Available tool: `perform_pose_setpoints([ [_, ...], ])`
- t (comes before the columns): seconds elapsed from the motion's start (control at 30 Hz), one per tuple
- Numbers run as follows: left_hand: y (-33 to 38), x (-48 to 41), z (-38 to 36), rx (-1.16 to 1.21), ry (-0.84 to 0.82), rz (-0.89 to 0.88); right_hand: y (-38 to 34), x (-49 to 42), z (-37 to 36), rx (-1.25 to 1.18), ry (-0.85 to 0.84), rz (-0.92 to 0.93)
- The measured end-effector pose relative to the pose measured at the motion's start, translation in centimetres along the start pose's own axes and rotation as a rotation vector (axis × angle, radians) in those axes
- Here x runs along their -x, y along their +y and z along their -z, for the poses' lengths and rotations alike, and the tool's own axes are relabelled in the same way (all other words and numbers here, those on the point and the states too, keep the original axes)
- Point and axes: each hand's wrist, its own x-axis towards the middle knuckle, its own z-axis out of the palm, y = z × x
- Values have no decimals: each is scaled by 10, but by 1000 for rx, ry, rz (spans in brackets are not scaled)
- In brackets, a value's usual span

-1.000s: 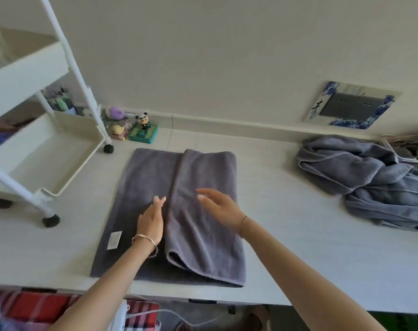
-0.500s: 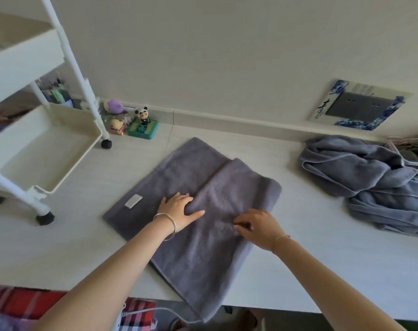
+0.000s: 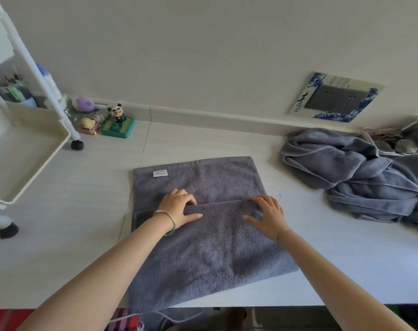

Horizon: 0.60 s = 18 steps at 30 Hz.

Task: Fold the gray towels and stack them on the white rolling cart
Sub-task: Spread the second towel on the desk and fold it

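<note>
Tabletop (image 3: 71,223), white, wall along the far side. The gray towel (image 3: 215,254) lies flat at centre. Its far edge runs about parallel to the wall, with a bare strip of table beyond it. Its near left corner reaches the table's front edge. Bare surface lies open on both sides: to the left as far as the white rolling cart (image 3: 60,142), to the right as far as the heap of gray towels (image 3: 360,173). The towel touches neither.

The near part of the towel is folded over the far part. The flap's edge runs left to right across the middle, and both hands sit on it.

Left hand (image 3: 179,209): fingers bent at the flap's edge, thumb flat on top of the flap and pointing right. Fingertips are hidden at the edge, so I cannot tell whether they are tucked under it. The wrist wears a silver bangle (image 3: 166,219).

Right hand (image 3: 267,216): fingers wide, splayed, palm down on the flap near its right end, holding nothing.

Count: 2 hands; 1 towel laid out, with 1 white label (image 3: 160,173) at its far left corner; 1 heap, number of towels within not readable; 1 cart, 2 black wheels in view, lower tray bare; 1 panda figurine (image 3: 117,112) by the wall; 1 wall socket plate (image 3: 334,100).
</note>
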Motion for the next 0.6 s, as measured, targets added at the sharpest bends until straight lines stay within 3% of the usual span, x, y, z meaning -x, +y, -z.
perform_pose_setpoints([
  [0.13, 2, 4, 13, 189, -127, 36, 3, -19, 4, 157, -55, -37],
  [0.23, 11, 6, 41, 217, -140, 18, -2, -33, 36, 197, -241, -31],
  [0.3, 17, 5, 69, 232, -122, 12, -9, -44, 72, 33, -371, -1],
  [0.37, 21, 0, 99, 286, -85, 22, -17, -55, 109, -157, -386, 15],
  [0.43, 19, -13, 121, 283, 22, 17, -26, -74, 130, -192, -315, 65],
  [0.53, 7, -41, 118, 99, 206, 46, -35, -113, 112, -54, 1, 156],
  [0.6, -6, -53, 92, -66, 109, 146, -35, -127, 78, 89, 54, 80],
])
